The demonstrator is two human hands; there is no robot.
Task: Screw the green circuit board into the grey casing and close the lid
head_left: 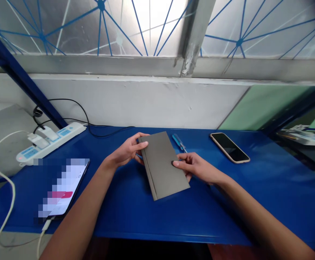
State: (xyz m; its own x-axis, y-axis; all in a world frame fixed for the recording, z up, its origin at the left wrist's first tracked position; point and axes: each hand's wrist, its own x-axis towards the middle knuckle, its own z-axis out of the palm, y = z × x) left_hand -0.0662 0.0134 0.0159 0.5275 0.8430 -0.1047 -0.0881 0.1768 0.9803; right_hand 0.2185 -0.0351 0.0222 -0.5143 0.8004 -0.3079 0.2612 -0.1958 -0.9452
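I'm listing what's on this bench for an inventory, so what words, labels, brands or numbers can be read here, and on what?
Nothing can be read with confidence.
Grey book-style case: no text shows.
White power strip: small markings on its blue panels, too small to read.
Phone by the white cable: screen pixelated, unreadable.
Phone with dark screen: no text shows.

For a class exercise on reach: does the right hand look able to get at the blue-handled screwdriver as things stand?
Probably yes. The right hand is right beside the blue-handled screwdriver, and nothing appears to stand between them. It would likely need to let go of the grey flat case first.
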